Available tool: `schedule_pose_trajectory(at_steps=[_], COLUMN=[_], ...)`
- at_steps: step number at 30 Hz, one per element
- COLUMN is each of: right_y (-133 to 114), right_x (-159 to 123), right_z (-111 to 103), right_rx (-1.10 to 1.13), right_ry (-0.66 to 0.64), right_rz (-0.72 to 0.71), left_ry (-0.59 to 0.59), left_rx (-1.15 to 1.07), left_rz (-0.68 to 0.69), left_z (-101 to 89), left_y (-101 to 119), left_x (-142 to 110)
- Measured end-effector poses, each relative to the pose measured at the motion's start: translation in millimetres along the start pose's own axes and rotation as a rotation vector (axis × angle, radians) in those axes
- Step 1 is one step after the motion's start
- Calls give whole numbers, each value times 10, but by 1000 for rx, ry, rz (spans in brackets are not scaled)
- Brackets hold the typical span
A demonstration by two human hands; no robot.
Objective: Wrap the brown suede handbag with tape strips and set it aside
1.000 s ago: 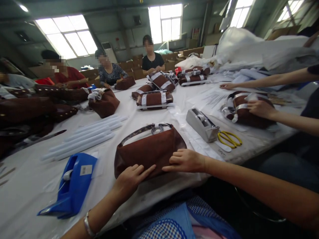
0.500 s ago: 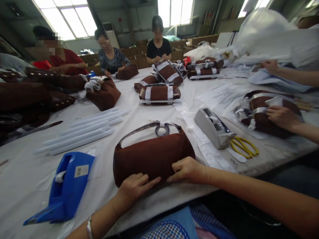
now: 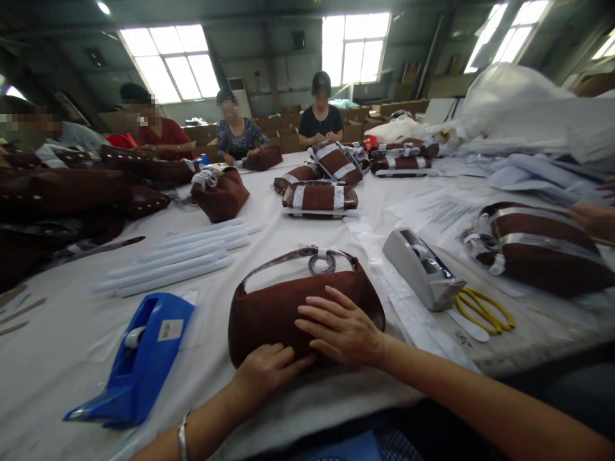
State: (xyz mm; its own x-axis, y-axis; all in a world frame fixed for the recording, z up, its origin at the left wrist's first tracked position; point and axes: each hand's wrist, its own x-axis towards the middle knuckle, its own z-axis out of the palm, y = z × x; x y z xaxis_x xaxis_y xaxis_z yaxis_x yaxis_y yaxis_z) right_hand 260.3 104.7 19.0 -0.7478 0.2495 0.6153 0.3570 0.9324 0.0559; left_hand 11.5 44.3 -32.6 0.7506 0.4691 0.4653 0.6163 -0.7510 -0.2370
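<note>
Brown bag (image 3: 273, 307) on the table (image 3: 48, 371) near its front edge. Right hand (image 3: 346, 328) flat over bag's front, fingers extended, slightly apart; left hand (image 3: 269, 368) at its bottom edge, fingers curled, can't tell if clamped. Blue tape dispenser (image 3: 148, 362) left of bag, grey dispenser (image 3: 416, 272) right.

This is a bag workshop. People (image 3: 321, 121) work along the far edge of the tabletop (image 3: 298, 232), among brown handbags (image 3: 266, 314) and tape dispensers (image 3: 147, 365), with cardboard boxes (image 3: 287, 139) behind.
</note>
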Motion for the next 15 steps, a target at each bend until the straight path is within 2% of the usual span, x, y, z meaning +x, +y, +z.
schedule_pose_trajectory(at_steps=[4,7,9,13,15], right_y=[75,79,78,90,97], right_x=[-109,-146,-132,-112,-121], right_z=[287,328,314,320,343], right_rx=[-89,-80,-66,-38,-25], right_ry=[-148,-166,-173,-185,-188], right_rz=[17,25,28,44,58], left_ry=[26,23,-27,-247,-212], left_rx=[-23,-59,-123,-423,-468], left_rz=[-21,-10,-50,-342,-459], left_z=[68,55,-51,-449,-588], left_y=[6,41,100,208,182], left_x=[-51,-91,-62,197,366])
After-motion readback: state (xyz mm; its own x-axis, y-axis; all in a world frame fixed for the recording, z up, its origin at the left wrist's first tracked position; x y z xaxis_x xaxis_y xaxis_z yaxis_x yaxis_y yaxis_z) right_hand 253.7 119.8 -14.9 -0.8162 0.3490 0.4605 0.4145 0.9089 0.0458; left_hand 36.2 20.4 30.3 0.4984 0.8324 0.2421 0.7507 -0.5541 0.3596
